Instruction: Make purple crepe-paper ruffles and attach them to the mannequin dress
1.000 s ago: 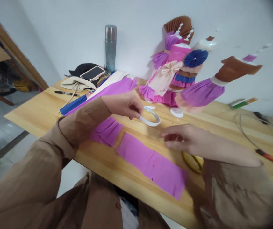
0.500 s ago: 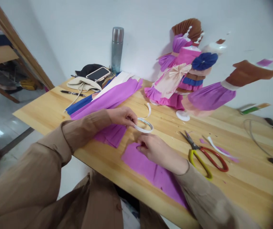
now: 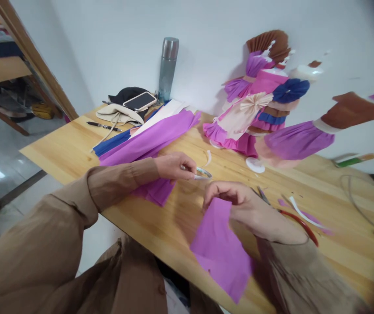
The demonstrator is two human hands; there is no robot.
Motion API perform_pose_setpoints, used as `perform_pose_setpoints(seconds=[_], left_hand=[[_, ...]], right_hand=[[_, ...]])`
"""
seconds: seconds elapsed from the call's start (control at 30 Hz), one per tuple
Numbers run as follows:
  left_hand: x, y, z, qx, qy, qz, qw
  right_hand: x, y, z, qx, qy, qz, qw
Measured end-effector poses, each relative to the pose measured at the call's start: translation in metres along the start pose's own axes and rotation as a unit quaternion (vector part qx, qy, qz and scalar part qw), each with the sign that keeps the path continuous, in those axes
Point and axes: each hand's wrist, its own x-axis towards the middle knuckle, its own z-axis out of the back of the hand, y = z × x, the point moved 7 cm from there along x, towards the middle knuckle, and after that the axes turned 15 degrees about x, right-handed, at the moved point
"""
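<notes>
Between the fingers of my left hand (image 3: 177,165) is a roll of white double-sided tape (image 3: 204,173), held above the table with part of its ring covered by the fingers. My right hand (image 3: 239,198) pinches the upper edge of a purple crepe paper piece (image 3: 221,248), which hangs down toward the table's front edge. The two hands are close together but apart. Scissors (image 3: 300,224) with red and yellow handles lie beyond my right wrist, partly covered by it. A longer purple crepe paper sheet (image 3: 154,131) lies beyond my left forearm.
Several small dress forms in crepe paper dresses (image 3: 255,104) stand along the wall. A thermos (image 3: 169,69), a phone (image 3: 140,101), a cloth pouch (image 3: 119,114) and a pen (image 3: 103,126) are at the back left. Paper scraps (image 3: 307,213) and a cable (image 3: 353,205) lie on the right.
My right hand has lifted the purple paper piece off the table, and it now hangs from the fingers. The left hand has shifted slightly right with the tape roll. The view has tilted a little.
</notes>
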Motion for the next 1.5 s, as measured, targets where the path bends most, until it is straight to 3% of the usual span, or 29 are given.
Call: perform_pose_setpoints(seconds=[0.23,0.5,0.57,0.67,0.83,1.0,1.2,1.5], left_hand=[[-0.001,0.007,-0.016,-0.132,0.036,0.045,0.99],[0.002,0.007,-0.009,-0.244,-0.026,0.022,0.969],[0.001,0.007,-0.008,-0.263,-0.033,0.025,0.964],[0.001,0.006,-0.008,-0.264,-0.031,0.033,0.963],[-0.001,0.001,-0.01,-0.233,-0.035,0.04,0.971],[-0.003,0.001,-0.015,-0.225,-0.026,0.047,0.973],[-0.004,-0.002,-0.02,-0.21,-0.029,0.037,0.977],[-0.007,-0.008,-0.017,-0.189,-0.067,0.044,0.979]], right_hand=[[-0.007,0.009,0.012,0.127,-0.074,0.062,0.987],[-0.021,0.029,0.028,0.184,-0.1,0.097,0.973],[-0.025,0.03,0.034,0.156,-0.145,0.09,0.973],[-0.028,0.03,0.039,0.014,-0.214,0.061,0.975],[-0.018,0.029,0.034,-0.136,-0.24,0.07,0.959],[-0.01,0.024,0.032,-0.195,-0.232,0.092,0.948],[-0.009,0.014,0.038,-0.272,-0.286,0.123,0.911],[-0.009,0.011,0.035,-0.257,-0.34,0.156,0.891]])
